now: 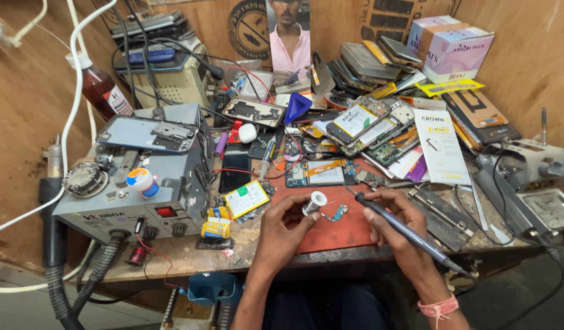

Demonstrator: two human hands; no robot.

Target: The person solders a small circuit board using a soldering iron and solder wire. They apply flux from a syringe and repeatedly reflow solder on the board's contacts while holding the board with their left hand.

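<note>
Left hand [286,227]: lower centre of the frame, grip closed around a small white solder spool [315,201].
Right hand [396,221]: right of centre, grip closed pen-fashion on a dark soldering iron [399,227], tip pointing up-left.
Small circuit board [338,213]: lies on the red mat [337,235] between both hands, just beside the spool.
Risk, slip: the unclamped board could skid if the tip pushes it.
Risk, heat: the fingers sit near the tip and could get burned.
Risk, clutter: the yellow-labelled battery [247,198] lies near on the desk [190,256]; a stray hot tip could damage it.
</note>
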